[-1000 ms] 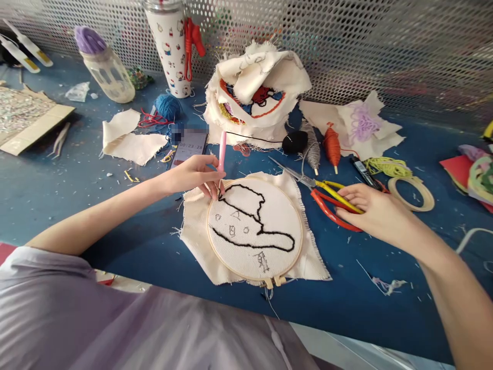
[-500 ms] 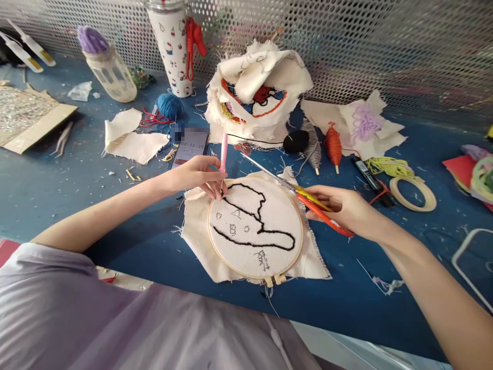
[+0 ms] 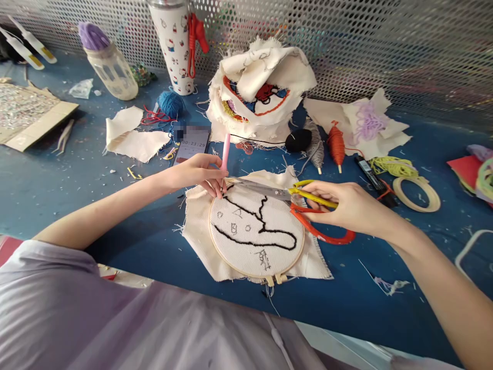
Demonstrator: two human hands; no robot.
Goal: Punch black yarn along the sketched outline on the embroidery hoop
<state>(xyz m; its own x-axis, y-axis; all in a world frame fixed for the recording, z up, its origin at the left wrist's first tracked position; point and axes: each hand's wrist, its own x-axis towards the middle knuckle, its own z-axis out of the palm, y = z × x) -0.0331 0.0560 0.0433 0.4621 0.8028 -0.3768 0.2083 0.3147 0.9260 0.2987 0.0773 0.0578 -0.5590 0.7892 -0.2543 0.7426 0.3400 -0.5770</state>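
My left hand (image 3: 209,173) grips a pink-handled punch needle (image 3: 225,150) over the upper left of an embroidery hoop (image 3: 212,241). My right hand (image 3: 331,200) has its fingers in the handles of a pair of scissors (image 3: 323,237), one handle yellow and the other orange-red. The blades lie over the top of the hoop, with their tips close to my left fingers. Cream cloth (image 3: 234,259) is stretched in the hoop, with a black yarn outline and pencil marks on it. Black yarn runs from the needle's upper end to a black yarn ball (image 3: 298,140).
Behind the hoop lie a phone (image 3: 194,144), a stack of embroidered cloth (image 3: 254,121), a grey yarn spool (image 3: 315,149) and an orange one (image 3: 335,146). A tape roll (image 3: 416,195) and a black marker (image 3: 372,177) are at right. A patterned tumbler (image 3: 171,46) stands against the mesh panel.
My right hand has brought the scissors leftward and down, so the blades now cover the hoop's upper part near the needle. Their handles are spread wider. My left hand stays in place.
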